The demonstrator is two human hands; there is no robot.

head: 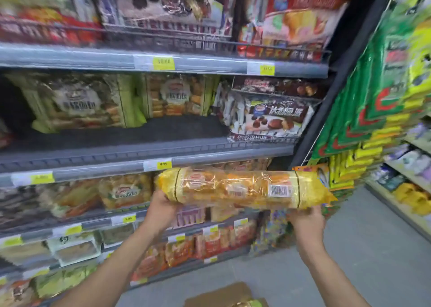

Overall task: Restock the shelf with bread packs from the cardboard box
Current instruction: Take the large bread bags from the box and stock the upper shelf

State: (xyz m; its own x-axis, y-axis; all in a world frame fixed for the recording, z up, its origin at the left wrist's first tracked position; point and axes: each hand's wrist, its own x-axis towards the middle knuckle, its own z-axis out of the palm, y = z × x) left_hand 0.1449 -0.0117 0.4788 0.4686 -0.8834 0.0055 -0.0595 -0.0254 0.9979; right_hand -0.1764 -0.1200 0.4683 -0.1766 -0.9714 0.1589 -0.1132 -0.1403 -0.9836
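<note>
A pack point(245, 187) of bread in yellow wrap is held level in the air, close before the shelf point(210, 154) and just below its grey rim. Its left end is gripped from beneath by the left hand point(161, 207), its right end by the right hand point(305, 220). The box point(224, 295) is seen nearer, on the floor. Green packs point(77, 101) are stood on the shelf, far left.

The middle shelf point(182, 127) is carrying a green bread pack point(79, 101) at its left and a second green pack point(177, 94) beside it, both standing far back. A chocolate pie bag point(270, 117) is leaning at its right. A cardboard box point(219, 294) is lying on the near floor point(361, 248).
</note>
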